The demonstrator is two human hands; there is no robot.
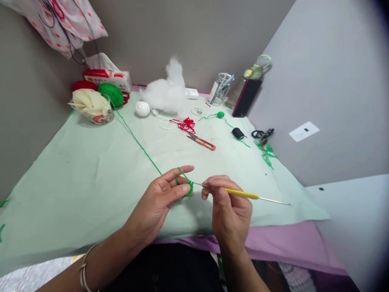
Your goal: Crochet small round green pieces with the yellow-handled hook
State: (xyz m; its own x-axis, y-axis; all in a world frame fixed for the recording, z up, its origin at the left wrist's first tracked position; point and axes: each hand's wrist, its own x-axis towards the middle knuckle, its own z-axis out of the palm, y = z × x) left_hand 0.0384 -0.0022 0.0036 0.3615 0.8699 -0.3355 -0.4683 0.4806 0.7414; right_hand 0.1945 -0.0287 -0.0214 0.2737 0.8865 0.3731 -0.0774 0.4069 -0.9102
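Note:
Between the thumb and fingers of my left hand [165, 192] is pinched a small piece of green crochet [190, 188]. Green yarn [138, 142] passes over my raised left index finger and runs back to a green yarn ball [111, 95]. My right hand [229, 207] is closed around a crochet hook [243, 194] with a yellow handle and metal tips at both ends. The hook's left tip meets the green crochet; whether it passes through a stitch is too small to tell.
Orange thread snips [202, 142] lie beyond my hands, near tangled red yarn [187, 125]. White stuffing [165, 93], a jar of tools [221, 90], a phone [247, 97] against a bottle [255, 71], and a tub [97, 115] stand farther back. Walls enclose the table's back and right.

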